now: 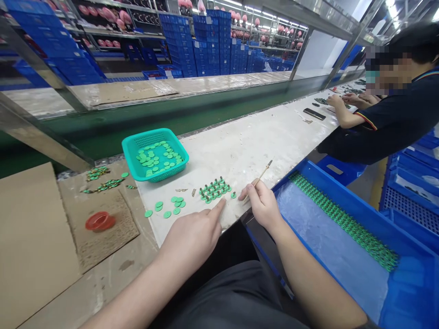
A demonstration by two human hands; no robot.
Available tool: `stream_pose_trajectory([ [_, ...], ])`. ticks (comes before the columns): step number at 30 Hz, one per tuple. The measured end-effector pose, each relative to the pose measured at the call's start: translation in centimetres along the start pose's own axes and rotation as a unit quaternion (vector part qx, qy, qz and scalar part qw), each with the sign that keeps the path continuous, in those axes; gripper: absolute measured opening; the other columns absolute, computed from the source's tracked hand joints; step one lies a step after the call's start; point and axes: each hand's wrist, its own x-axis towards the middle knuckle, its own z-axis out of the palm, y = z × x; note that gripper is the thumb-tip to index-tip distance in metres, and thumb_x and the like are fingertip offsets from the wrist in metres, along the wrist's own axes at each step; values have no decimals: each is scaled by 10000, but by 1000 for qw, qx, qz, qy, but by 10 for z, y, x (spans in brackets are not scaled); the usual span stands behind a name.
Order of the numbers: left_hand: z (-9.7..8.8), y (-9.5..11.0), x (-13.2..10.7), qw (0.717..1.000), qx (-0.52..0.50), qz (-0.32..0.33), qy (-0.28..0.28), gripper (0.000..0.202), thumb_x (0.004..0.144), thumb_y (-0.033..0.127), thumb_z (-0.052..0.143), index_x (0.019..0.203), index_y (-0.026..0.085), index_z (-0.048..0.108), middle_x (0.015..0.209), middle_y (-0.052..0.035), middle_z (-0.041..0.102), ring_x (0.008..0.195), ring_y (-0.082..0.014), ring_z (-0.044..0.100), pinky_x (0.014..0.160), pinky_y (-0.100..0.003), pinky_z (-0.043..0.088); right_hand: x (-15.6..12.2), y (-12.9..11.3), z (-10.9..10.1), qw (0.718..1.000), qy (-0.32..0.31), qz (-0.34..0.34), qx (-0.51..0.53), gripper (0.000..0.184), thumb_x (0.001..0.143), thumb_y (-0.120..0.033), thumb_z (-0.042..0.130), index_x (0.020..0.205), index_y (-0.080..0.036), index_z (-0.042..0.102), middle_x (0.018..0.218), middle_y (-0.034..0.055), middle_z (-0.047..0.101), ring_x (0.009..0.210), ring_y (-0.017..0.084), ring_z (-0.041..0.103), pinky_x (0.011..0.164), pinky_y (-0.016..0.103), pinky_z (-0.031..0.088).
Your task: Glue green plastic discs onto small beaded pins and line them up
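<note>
Held in my right hand point(262, 203) is a thin wooden stick point(263, 174) with a dark tip that points up and away; the fingers are closed around it. My left hand point(195, 233) has its index finger stretched out, the fingertip beside a cluster of green discs with small brown upright pieces point(214, 189). Its other fingers are curled and partly hidden, and I see nothing held. One separate green disc with a brown piece point(233, 195) sits between the two hands. Several plain green discs point(176, 203) lie flat on the white tabletop point(219, 151), left of the cluster.
A teal basket point(129, 157) with green discs stands behind the loose discs. Left are a red dish point(100, 221) on cardboard point(113, 246) and small green-and-yellow pieces point(106, 185). At right, a blue crate point(408, 292) holds rows of green pieces point(346, 224). A co-worker point(394, 105) sits beyond.
</note>
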Motion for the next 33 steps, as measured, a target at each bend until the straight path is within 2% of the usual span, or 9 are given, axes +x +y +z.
stream_pose_trajectory([
  [7, 31, -40, -81, 982, -101, 78, 138, 600, 1177, 353, 537, 1713, 373, 806, 1133, -47, 981, 848, -275, 929, 729, -327, 659, -6, 2, 2, 1000, -14, -17, -4, 540, 1262, -681, 609, 1013, -279, 868, 1065, 109, 975, 1021, 300, 894, 996, 428, 700],
  [11, 35, -67, -109, 973, -120, 42, 193, 511, 1203, 463, 536, 1546, 375, 904, 1050, -24, 972, 766, -238, 898, 715, -298, 666, -6, 7, 6, 1000, 0, -17, 3, 556, 1256, -713, 621, 1014, -273, 859, 1052, 109, 975, 1008, 299, 890, 969, 420, 689],
  [16, 2, -88, -71, 979, -43, -102, 170, 535, 1190, 495, 474, 1368, 327, 949, 1310, -95, 949, 1080, -335, 920, 758, -400, 658, -20, -3, 6, 999, 23, -39, 25, 561, 1270, -755, 586, 1053, -275, 779, 1053, 99, 961, 979, 280, 880, 948, 414, 683],
  [20, -23, -98, -13, 986, -55, -66, 144, 375, 1142, 396, 608, 1222, 318, 966, 1306, -94, 916, 1210, -328, 865, 951, -412, 672, -41, -30, 3, 998, 10, -62, 29, 463, 1285, -678, 628, 1131, -274, 795, 865, 27, 872, 802, 233, 820, 822, 378, 662],
  [23, -33, -99, 14, 989, -74, -38, 122, 281, 1079, 324, 681, 1011, 295, 952, 1240, -87, 928, 1224, -323, 846, 1054, -419, 662, -56, -48, 1, 996, -13, -74, 40, 367, 1304, -560, 645, 1437, -273, 831, 777, -20, 811, 717, 222, 789, 750, 373, 660],
  [25, -36, -98, 16, 988, -92, -38, 120, 302, 1081, 305, 659, 969, 280, 938, 1232, -101, 929, 1227, -328, 843, 1088, -433, 654, -64, -58, 0, 994, -26, -85, 61, 512, 1300, -460, 685, 1792, -318, 659, 769, -53, 809, 682, 219, 786, 727, 373, 684],
  [27, -36, -99, 3, 985, -117, -51, 119, 317, 1093, 331, 639, 997, 274, 936, 1266, -108, 931, 1220, -328, 848, 1076, -435, 650, -71, -69, -4, 990, -48, -108, 80, 714, 1291, -368, 720, 1955, -409, 462, 764, -86, 818, 645, 206, 784, 711, 359, 710],
  [30, -27, -107, -44, 977, -169, -87, 97, 353, 1115, 481, 635, 1027, 299, 925, 1172, -65, 940, 1039, -290, 861, 886, -385, 642, -76, -87, -10, 980, -117, -136, 83, 438, 1305, -332, 702, 1713, -479, 772, 852, -57, 909, 732, 186, 873, 797, 328, 761],
  [33, -8, -117, -106, 966, -208, -143, 58, 440, 1079, 614, 630, 862, 298, 846, 847, -30, 854, 717, -250, 768, 651, -358, 552, -75, -102, -10, 953, -226, -110, 169, 422, 1320, -606, 628, 1501, -395, 946, 1278, 64, 1021, 1207, 285, 1000, 1120, 412, 802],
])
